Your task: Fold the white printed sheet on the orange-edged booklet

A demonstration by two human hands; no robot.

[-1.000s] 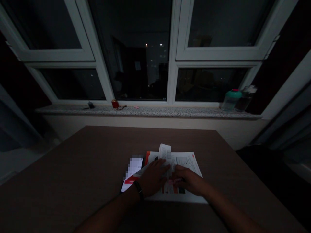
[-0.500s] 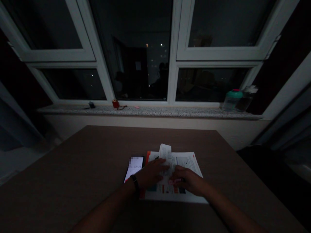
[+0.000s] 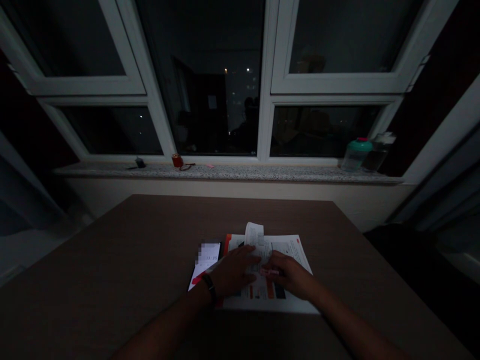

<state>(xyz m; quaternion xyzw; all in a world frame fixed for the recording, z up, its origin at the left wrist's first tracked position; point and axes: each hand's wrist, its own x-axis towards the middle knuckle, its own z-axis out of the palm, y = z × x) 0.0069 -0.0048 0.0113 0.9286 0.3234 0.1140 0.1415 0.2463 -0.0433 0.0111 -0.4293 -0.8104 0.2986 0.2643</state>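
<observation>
Our book lies open on the worktop, one page curling; our left hand presses it, spread, our right hand grips a pink tool. What's left, we cannot tell.

both the left hand and the right hand are bare. left forearm and right forearm bare too, out to the near edge of view. left wrist wears a dark band: black or close to it, narrow, strap-like, closed loop round the wrist. can't tell bracelet from tracker, too dim. finger detail is lost in the low light as well.
</observation>
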